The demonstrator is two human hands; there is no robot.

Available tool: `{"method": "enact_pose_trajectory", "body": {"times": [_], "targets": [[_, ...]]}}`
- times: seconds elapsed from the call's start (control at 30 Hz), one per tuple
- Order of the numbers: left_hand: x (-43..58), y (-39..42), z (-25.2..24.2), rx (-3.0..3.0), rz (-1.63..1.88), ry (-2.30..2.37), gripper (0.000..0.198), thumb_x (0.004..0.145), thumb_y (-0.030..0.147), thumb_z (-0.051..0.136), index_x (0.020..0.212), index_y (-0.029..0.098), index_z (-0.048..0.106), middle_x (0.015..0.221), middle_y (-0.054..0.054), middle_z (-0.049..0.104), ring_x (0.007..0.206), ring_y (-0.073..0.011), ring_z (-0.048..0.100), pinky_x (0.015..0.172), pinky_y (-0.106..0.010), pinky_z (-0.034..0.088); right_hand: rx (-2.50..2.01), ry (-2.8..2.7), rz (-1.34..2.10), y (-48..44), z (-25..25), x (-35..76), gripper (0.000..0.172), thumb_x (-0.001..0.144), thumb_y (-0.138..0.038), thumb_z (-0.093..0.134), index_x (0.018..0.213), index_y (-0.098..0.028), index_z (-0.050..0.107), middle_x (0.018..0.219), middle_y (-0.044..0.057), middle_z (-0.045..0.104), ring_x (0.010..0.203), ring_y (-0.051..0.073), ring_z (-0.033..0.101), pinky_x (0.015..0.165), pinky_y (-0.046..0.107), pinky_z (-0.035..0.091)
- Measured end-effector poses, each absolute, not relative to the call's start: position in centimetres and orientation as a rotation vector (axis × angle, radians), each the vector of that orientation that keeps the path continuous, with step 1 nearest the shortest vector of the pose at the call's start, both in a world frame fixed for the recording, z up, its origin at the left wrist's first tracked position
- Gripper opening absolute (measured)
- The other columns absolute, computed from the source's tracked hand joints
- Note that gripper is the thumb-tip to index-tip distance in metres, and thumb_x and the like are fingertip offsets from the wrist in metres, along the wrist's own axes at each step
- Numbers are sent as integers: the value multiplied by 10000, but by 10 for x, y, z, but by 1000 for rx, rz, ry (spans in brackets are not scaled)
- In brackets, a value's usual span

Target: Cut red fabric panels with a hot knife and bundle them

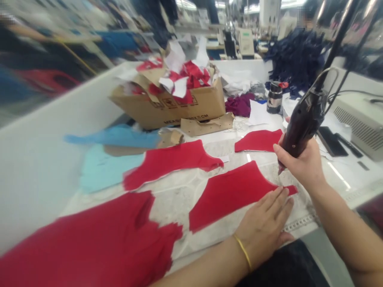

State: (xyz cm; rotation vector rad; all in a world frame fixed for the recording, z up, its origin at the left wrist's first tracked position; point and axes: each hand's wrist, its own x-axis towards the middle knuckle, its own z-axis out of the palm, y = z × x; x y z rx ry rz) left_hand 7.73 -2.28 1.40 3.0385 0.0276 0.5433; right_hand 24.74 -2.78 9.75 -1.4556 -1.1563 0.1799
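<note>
My left hand [266,219], with a yellow bangle at the wrist, lies flat with fingers stretched over the narrow right end of a cut red fabric piece [227,195]. My right hand [305,159] is closed round a black handheld power tool [302,123] with a narrow pointed tip. The tip points down just above the right end of that piece; I cannot tell if it touches anything. Another red fabric panel [176,161] lies to the left, and a smaller red panel [259,140] sits behind. A large crumpled red cloth [98,243] covers the front left.
A cardboard box [170,109] heaped with red and white scraps stands at the back. Light blue sheets [110,167] lie at left. A dark jar [274,97], a phone [332,141] and a vented grey machine [362,119] are at right. Dark rods rise above the tool.
</note>
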Motion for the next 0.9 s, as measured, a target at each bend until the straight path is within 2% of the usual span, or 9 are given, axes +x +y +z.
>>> {"method": "enact_pose_trajectory", "body": {"times": [0.13,0.27,0.37,0.47,0.67,0.9], "targets": [[79,-21,11,3042,523,27,750,990,638,449,1425,29,497,1480,-217,545,1429,-331,474,1184,-415,405,-1480,-1105,76,-43,102,246,297,755,-253,709,1009,-232,558,812,14,638,658,213,633,659,424,591],[72,-17,4,3032,522,40,750,990,637,441,1422,27,499,1469,-227,552,1427,-327,475,1169,-427,433,-1512,-1048,-52,-60,97,255,179,782,-288,715,899,-223,597,737,10,642,642,215,656,691,428,592],[69,-17,1,3034,557,37,719,1011,617,391,1401,26,517,1453,-229,566,1426,-327,476,1153,-433,457,-1498,-1023,-61,-67,94,263,146,800,-281,709,899,-227,616,712,13,639,706,241,692,721,438,594],[68,-17,2,3048,583,53,697,1028,601,350,1375,26,538,1436,-218,586,1405,-319,505,1146,-416,464,-1476,-990,-33,-69,93,266,156,799,-265,713,911,-227,611,710,19,649,724,251,700,667,414,585],[68,-16,5,3034,595,65,673,1027,582,383,1361,21,545,1430,-225,588,1397,-318,514,1148,-414,465,-1379,-1006,-3,-69,91,260,190,793,-199,713,957,-214,619,671,-21,641,541,178,627,557,342,534],[69,-17,3,3011,643,58,675,1035,576,353,1337,11,566,1406,-227,607,1385,-331,527,1135,-428,483,-1265,-972,41,-70,91,251,253,813,-178,703,1040,-217,596,681,-28,612,547,171,615,542,333,521]]}}
